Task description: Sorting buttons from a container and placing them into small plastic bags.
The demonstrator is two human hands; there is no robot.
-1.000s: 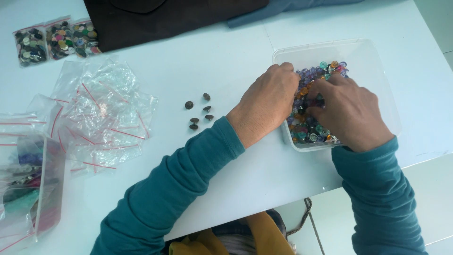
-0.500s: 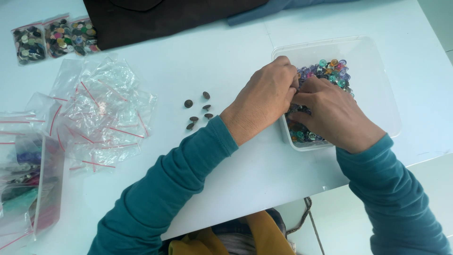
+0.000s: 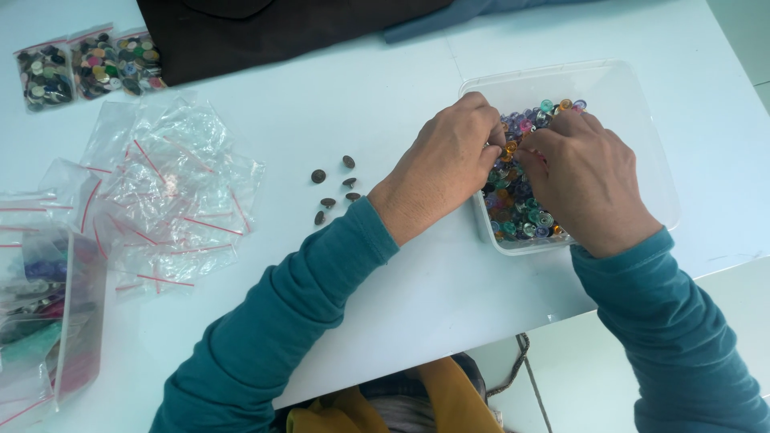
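A clear plastic tub (image 3: 634, 104) on the white table holds a heap of small coloured buttons (image 3: 517, 212). My left hand (image 3: 445, 164) rests over the tub's left rim with its fingertips curled down into the buttons. My right hand (image 3: 585, 180) lies inside the tub, fingers bent onto the same heap, almost touching the left fingertips. What the fingertips pinch is hidden. Several dark brown buttons (image 3: 335, 188) lie loose on the table just left of my left wrist.
A pile of empty clear zip bags with red strips (image 3: 164, 196) lies at the left. Filled bags of buttons (image 3: 88, 68) sit at the far left top, more bags (image 3: 40, 313) at the left edge. Dark cloth (image 3: 289, 28) covers the top. The table's front edge runs below my arms.
Both hands have shifted slightly up inside the tub and drawn their fingertips together over the buttons. The loose brown buttons and bags have not moved.
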